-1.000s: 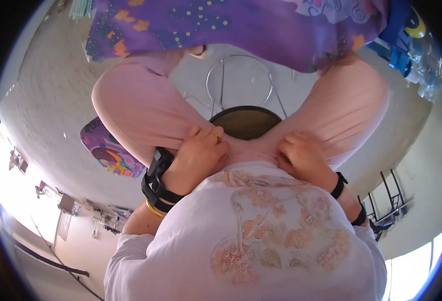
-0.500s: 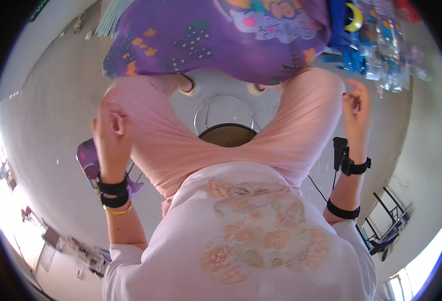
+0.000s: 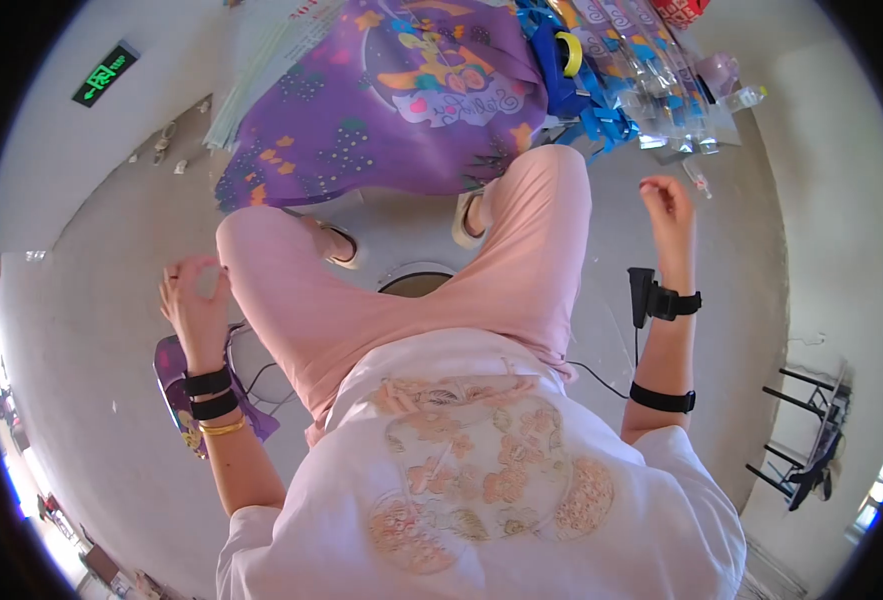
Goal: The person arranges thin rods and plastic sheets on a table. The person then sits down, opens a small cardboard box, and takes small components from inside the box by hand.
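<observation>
My left hand (image 3: 197, 308) hangs beside my left knee, holding nothing, its fingers apart and its thumb curved toward them. Just past it, partly behind my forearm, is a purple printed item (image 3: 171, 375). My right hand (image 3: 669, 205) is raised to the right of my other knee, fingers loosely bent, with nothing visible in it. A purple cloth (image 3: 301, 165) with stars and a cartoon print hangs over the near table edge, in front of my knees. Neither hand touches it. Nearest to my right hand are clear plastic packages (image 3: 651, 75) at the table's right side.
A yellow tape roll (image 3: 569, 54) sits by a blue object (image 3: 551, 85) on the table. Pale strips (image 3: 246, 95) lie at its left. A small bottle (image 3: 748, 97) is at the right. Under me is a round stool (image 3: 416, 285); a black-framed chair (image 3: 806, 435) stands farther right.
The view has shifted, bringing more of the table and a green exit sign into sight. My left hand has moved outward from my knee and its fingers have spread. My right hand stays raised.
</observation>
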Tool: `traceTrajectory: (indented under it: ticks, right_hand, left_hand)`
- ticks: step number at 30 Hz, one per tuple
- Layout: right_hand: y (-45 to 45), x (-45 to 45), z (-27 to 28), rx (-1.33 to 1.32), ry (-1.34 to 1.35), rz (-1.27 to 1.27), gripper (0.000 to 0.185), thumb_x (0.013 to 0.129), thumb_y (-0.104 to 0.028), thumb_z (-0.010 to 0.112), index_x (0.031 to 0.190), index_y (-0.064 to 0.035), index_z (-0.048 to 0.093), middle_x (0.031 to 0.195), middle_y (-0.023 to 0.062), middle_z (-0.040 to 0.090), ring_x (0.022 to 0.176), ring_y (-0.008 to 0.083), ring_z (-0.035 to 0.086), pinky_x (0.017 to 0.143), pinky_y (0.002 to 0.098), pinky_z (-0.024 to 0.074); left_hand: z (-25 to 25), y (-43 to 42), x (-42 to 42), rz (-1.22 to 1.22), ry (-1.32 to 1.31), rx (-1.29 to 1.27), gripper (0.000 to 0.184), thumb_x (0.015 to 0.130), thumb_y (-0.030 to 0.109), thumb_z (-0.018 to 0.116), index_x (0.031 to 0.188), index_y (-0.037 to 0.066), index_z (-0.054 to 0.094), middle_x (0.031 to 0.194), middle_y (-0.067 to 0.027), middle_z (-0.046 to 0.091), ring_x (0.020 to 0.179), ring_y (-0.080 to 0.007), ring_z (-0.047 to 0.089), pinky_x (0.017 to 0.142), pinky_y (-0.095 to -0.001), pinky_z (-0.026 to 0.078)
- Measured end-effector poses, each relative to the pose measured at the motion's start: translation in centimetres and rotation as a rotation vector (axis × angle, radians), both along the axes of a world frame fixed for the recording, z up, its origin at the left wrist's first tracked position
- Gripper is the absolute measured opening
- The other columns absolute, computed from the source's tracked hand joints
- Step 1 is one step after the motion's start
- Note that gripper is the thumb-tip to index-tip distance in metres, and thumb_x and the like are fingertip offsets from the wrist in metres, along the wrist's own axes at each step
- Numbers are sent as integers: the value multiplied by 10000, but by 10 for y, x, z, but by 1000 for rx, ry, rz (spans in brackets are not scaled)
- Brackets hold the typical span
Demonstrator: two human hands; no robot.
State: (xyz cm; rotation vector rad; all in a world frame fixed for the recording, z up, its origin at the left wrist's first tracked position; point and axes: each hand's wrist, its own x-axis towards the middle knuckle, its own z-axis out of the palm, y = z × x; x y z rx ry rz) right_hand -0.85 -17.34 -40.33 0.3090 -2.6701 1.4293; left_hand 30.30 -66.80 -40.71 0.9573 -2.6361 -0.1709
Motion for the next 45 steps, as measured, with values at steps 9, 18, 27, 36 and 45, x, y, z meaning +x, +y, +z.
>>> traceTrajectory:
  ticks: [9, 18, 27, 36, 45]
  right_hand:
    - [-13, 36, -37, 461, 112, 163, 124, 796, -173, 697, 850, -70, 656, 778, 82, 555, 713, 241, 527, 651, 375, 437]
    - [-19, 3, -76, 692, 137, 214, 160, 772, -204, 704, 798, -58, 644, 836, 123, 643, 819, 311, 621, 723, 410, 493]
    - [-35, 13, -60, 967, 234, 247, 147, 754, -199, 666, 745, -54, 690, 804, 162, 667, 769, 343, 650, 692, 447, 516]
    - [-50, 34, -26, 990, 224, 310, 132, 732, -186, 684, 742, -55, 693, 830, 173, 673, 792, 347, 663, 702, 443, 523]
    - [-42, 17, -45, 1034, 205, 313, 121, 705, -159, 675, 751, -50, 703, 813, 147, 685, 798, 325, 677, 716, 416, 529]
  left_hand:
    - [-16, 39, 54, 85, -106, 59, 224, 707, 325, 746, 852, 174, 669, 1025, -89, 594, 1053, -292, 534, 880, -455, 350]
    - [-71, 11, 31, 142, -436, 207, 206, 745, 360, 717, 845, 182, 743, 1061, -71, 641, 1068, -277, 572, 921, -533, 358]
    - [-105, 0, 13, -112, -596, 209, 263, 704, 367, 735, 888, 179, 737, 1037, -90, 668, 1017, -296, 609, 870, -536, 370]
    - [-103, -7, 13, -255, -445, 313, 239, 712, 374, 702, 805, 155, 729, 804, -74, 682, 828, -276, 649, 801, -483, 408]
    - [-72, 4, 96, -522, -235, 1107, 160, 767, 171, 690, 867, 48, 711, 729, -73, 630, 676, -115, 562, 623, -278, 462]
